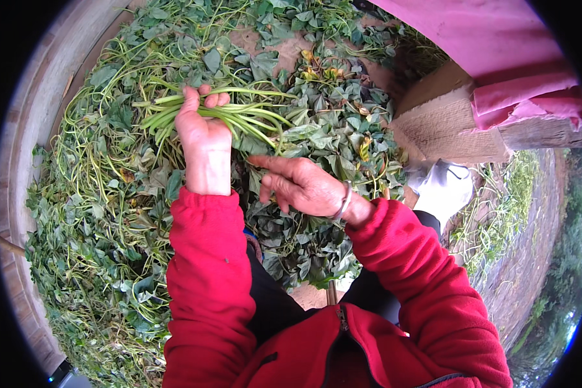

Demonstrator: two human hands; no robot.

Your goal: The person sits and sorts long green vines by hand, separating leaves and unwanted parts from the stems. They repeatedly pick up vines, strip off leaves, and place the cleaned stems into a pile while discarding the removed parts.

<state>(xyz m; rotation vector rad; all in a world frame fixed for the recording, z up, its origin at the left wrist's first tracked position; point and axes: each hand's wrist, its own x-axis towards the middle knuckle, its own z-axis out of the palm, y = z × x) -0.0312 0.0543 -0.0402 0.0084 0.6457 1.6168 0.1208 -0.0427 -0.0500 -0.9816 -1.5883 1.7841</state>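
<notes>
A bundle of long green leaf stalks (242, 114) lies across my left hand (201, 119), whose fingers are curled around it. Most stalks fan out to the right, and their shorter ends stick out on the left. My right hand (296, 184), with a metal bangle (342, 200) at its wrist, is below and to the right of the bundle. Its index finger is stretched toward the stalks, the other fingers are loosely bent, and nothing shows in its grasp. Under both hands spreads a thick heap of cut leafy vines (339, 136), partly wilted.
A pale wall base (39, 121) curves along the left. At the right are a cardboard piece (446, 121), pink cloth (504, 43), a wooden beam (548, 133) and what looks like a white plastic bag (444, 191). More green stalks (494, 218) lie beyond on the ground.
</notes>
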